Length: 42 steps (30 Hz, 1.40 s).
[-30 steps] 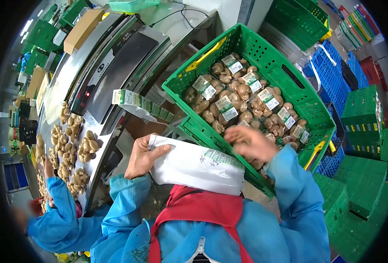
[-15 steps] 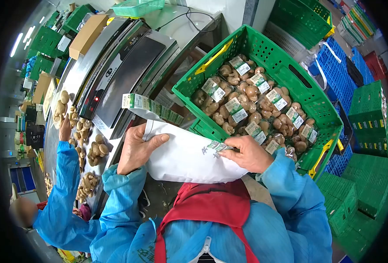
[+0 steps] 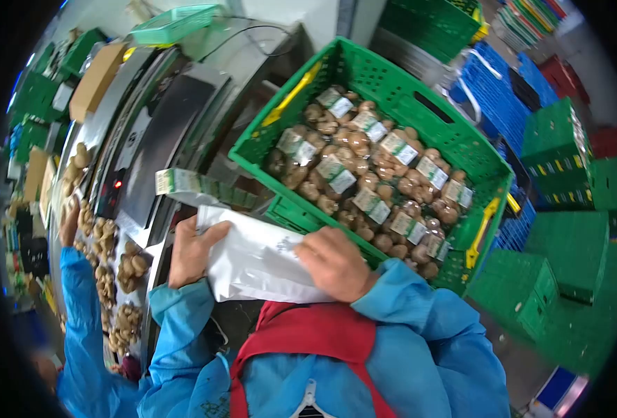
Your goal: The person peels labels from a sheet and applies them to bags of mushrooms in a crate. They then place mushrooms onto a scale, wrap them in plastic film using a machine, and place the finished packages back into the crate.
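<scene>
A white plastic bag point(image 3: 253, 261) with dark handwriting is stretched in front of my red apron. My left hand point(image 3: 192, 249) grips its left end, thumb on top. Curled over its right part is my right hand point(image 3: 336, 265), with its fingertips hidden against the bag. Behind the bag's left end hangs a folded strip of green-and-white labels point(image 3: 207, 188). Just beyond my right hand, a green crate point(image 3: 420, 104) holds several film-wrapped packs of brown mushrooms point(image 3: 357, 143) with similar labels.
At left, a co-worker's hand point(image 3: 69, 223) reaches among loose mushrooms point(image 3: 131, 268) on a metal table. A dark-topped machine point(image 3: 162, 150) with a red light stands beyond. Green crates point(image 3: 559, 244) and blue crates point(image 3: 493, 90) are stacked at right.
My right hand has moved left along the bag, closer to my left hand. The small label near its fingers no longer shows. The camera view has shifted, too.
</scene>
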{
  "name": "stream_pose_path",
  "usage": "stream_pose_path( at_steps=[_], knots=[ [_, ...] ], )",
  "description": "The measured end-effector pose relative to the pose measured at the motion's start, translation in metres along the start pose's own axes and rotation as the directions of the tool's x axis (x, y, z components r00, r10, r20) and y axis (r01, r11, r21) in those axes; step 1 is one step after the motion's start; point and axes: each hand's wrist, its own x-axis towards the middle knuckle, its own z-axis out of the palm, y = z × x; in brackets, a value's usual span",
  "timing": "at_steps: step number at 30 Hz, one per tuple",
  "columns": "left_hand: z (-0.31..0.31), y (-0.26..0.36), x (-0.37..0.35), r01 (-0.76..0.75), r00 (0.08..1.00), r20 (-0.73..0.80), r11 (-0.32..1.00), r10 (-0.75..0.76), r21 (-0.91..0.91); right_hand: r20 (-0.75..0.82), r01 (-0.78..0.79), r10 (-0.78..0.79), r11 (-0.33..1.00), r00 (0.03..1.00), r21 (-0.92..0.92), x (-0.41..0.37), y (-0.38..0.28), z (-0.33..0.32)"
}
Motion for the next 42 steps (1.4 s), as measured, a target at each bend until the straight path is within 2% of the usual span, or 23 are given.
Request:
stream_pose_path(
  at_steps=[3, 5, 6, 7, 8, 9, 10, 11, 13, 15, 17, 18, 20, 23, 27, 29, 30, 31, 33, 37, 38, 41, 42],
  knots=[
    [0.0, -0.009, 0.004, 0.002, 1.0, -0.014, 1.0, -0.002, 0.005, 0.068, -0.019, 0.012, 0.994, 0.998, 0.105, -0.024, 0.0, -0.001],
    [0.0, -0.012, 0.005, 0.023, 1.0, 0.005, 1.0, -0.023, -0.015, 0.163, -0.341, 0.304, 0.75, 0.939, 0.566, -0.032, 0.0, -0.017],
    [0.0, -0.011, 0.005, 0.019, 1.0, 0.011, 1.0, -0.019, -0.005, 0.26, -0.476, 0.406, 0.638, 0.876, 0.605, -0.035, 0.013, -0.04],
    [0.0, -0.012, 0.005, 0.014, 1.0, 0.016, 1.0, -0.014, 0.006, 0.248, -0.5, 0.441, 0.671, 0.863, 0.547, -0.043, 0.033, -0.059],
    [-0.002, -0.014, 0.005, -0.001, 0.999, 0.033, 1.0, 0.001, 0.016, 0.407, -0.67, 0.555, 0.434, 0.726, 0.603, -0.051, 0.052, -0.08],
    [-0.003, -0.015, 0.006, 0.002, 0.999, 0.04, 1.0, -0.002, 0.015, 0.404, -0.725, 0.617, 0.456, 0.676, 0.516, -0.067, 0.078, -0.093],
    [-0.004, -0.017, 0.007, 0.003, 0.999, 0.039, 1.0, -0.004, 0.027, 0.457, -0.819, 0.703, 0.332, 0.546, 0.468, -0.084, 0.103, -0.102],
    [-0.003, -0.018, 0.007, 0.004, 0.999, 0.037, 0.999, -0.005, 0.04, 0.433, -0.81, 0.694, 0.406, 0.575, 0.424, -0.112, 0.139, -0.099],
    [0.002, -0.019, 0.007, 0.01, 0.999, 0.045, 0.999, -0.012, 0.036, 0.497, -0.872, 0.72, 0.442, 0.484, 0.209, -0.161, 0.193, -0.088],
    [0.007, -0.02, 0.006, 0.025, 0.998, 0.049, 0.999, -0.027, 0.03, 0.535, -0.882, 0.716, 0.452, 0.448, 0.135, -0.178, 0.217, -0.075],
    [0.008, -0.022, 0.006, 0.03, 0.998, 0.049, 0.999, -0.032, 0.039, 0.553, -0.833, 0.726, 0.544, 0.408, -0.101, -0.177, 0.226, -0.064],
    [0.008, -0.024, 0.006, 0.032, 0.998, 0.053, 0.998, -0.034, 0.048, 0.559, -0.834, 0.724, 0.543, 0.405, -0.097, -0.179, 0.229, -0.058],
    [0.01, -0.024, 0.004, 0.029, 0.998, 0.046, 0.998, -0.032, 0.054, 0.526, -0.667, 0.77, 0.607, 0.36, -0.432, -0.169, 0.222, -0.05],
    [0.012, -0.027, 0.003, 0.03, 0.999, 0.031, 0.998, -0.031, 0.049, 0.524, -0.546, 0.776, 0.624, 0.351, -0.559, -0.164, 0.217, -0.048],
    [0.011, -0.03, 0.001, 0.041, 0.999, 0.001, 0.998, -0.041, 0.045, 0.496, -0.601, 0.762, 0.64, 0.417, -0.478, -0.178, 0.229, -0.081],
    [0.011, -0.032, 0.0, 0.047, 0.999, 0.001, 0.998, -0.047, 0.036, 0.56, -0.847, 0.736, 0.521, 0.381, -0.109, -0.187, 0.232, -0.116],
    [0.011, -0.032, 0.0, 0.049, 0.999, -0.007, 0.998, -0.049, 0.03, 0.606, -0.89, 0.733, 0.447, 0.308, -0.089, -0.191, 0.232, -0.123],
    [0.011, -0.033, 0.001, 0.049, 0.999, -0.004, 0.998, -0.049, 0.027, 0.604, -0.89, 0.736, 0.446, 0.306, -0.093, -0.189, 0.229, -0.123],
    [0.012, -0.036, 0.002, 0.037, 0.999, 0.008, 0.999, -0.037, 0.001, 0.583, -0.865, 0.695, 0.502, 0.42, 0.024, -0.184, 0.219, -0.112],
    [0.014, -0.033, 0.001, 0.027, 1.0, -0.002, 1.0, -0.027, 0.001, 0.603, -0.82, 0.722, 0.541, 0.339, -0.186, -0.167, 0.222, -0.075],
    [0.014, -0.033, 0.0, 0.042, 0.999, -0.004, 0.999, -0.042, 0.008, 0.548, -0.794, 0.733, 0.577, 0.402, -0.19, -0.17, 0.226, -0.064],
    [0.013, -0.034, -0.002, 0.063, 0.998, -0.018, 0.997, -0.063, 0.033, 0.471, -0.724, 0.766, 0.611, 0.438, -0.321, -0.164, 0.226, -0.045],
    [0.013, -0.035, -0.003, 0.066, 0.997, -0.028, 0.997, -0.065, 0.045, 0.475, -0.718, 0.794, 0.577, 0.379, -0.39, -0.16, 0.224, -0.042]
  ],
)
